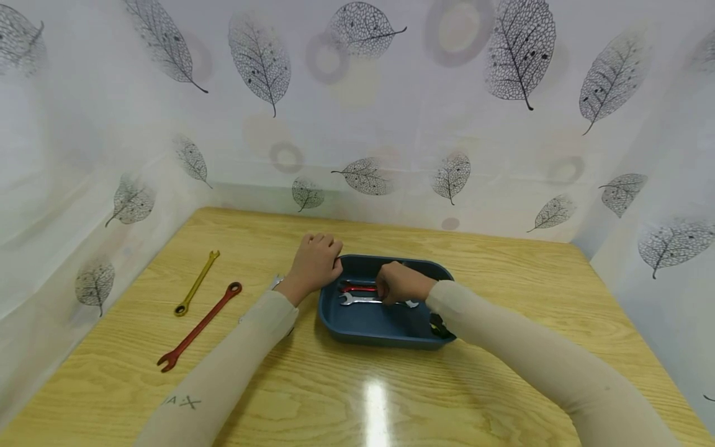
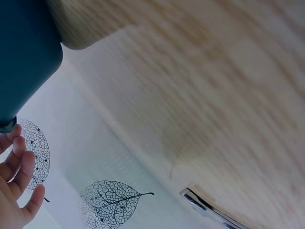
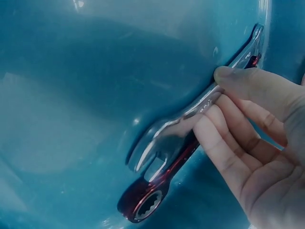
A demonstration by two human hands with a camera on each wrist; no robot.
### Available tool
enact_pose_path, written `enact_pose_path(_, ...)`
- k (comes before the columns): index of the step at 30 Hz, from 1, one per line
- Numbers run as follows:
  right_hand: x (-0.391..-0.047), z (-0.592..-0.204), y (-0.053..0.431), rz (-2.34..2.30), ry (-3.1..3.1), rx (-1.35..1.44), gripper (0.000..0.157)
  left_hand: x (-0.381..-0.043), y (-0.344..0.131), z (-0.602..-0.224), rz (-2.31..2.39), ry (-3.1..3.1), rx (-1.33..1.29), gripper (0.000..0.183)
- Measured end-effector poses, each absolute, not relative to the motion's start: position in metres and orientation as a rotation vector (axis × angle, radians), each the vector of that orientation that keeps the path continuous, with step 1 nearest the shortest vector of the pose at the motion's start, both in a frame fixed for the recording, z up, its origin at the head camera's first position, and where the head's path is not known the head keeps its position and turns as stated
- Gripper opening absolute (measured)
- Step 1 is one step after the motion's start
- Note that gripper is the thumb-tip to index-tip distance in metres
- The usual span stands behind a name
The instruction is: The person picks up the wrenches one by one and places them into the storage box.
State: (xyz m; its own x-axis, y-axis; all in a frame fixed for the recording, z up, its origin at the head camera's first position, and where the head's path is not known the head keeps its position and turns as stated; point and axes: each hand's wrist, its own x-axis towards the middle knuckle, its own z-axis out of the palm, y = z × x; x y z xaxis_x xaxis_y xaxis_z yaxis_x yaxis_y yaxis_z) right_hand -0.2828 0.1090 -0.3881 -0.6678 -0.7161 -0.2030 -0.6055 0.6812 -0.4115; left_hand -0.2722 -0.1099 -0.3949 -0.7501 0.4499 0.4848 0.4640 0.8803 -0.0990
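In the head view my right hand (image 1: 403, 282) reaches down into a dark blue tub (image 1: 380, 339). It pinches the middle of a silver wrench (image 1: 357, 300), thumb on one side and fingers on the other. Directly behind lies a red wrench (image 1: 359, 288). The right wrist view shows the open jaw of the silver wrench (image 3: 167, 136) overlapping the ring end of the red wrench (image 3: 127, 202). At the tub's back left corner my left hand (image 1: 314, 264) grips the rim, its curled fingers (image 2: 23, 169) at the edge in the left wrist view.
Left of the tub, a yellow ratchet wrench (image 1: 198, 282) and a longer red wrench (image 1: 201, 326) lie on the wooden table (image 1: 313, 397). Another silver wrench (image 1: 276, 281) is mostly hidden under my left forearm. A dark object (image 1: 439, 325) sits at the tub's right end, partly behind my sleeve.
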Motion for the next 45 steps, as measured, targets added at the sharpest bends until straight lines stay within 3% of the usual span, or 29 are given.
enact_pose_path(37,-0.287,-0.363,0.109,-0.465,2.604,-1.147,0.005,-0.276,-0.108,-0.394,-0.029,-2.552,-0.655,0.011)
enact_pose_path(45,-0.273,-0.347,0.112,-0.501,2.648,-1.108,0.014,-0.274,-0.11,-0.4,-0.03,-2.563,-0.652,0.012)
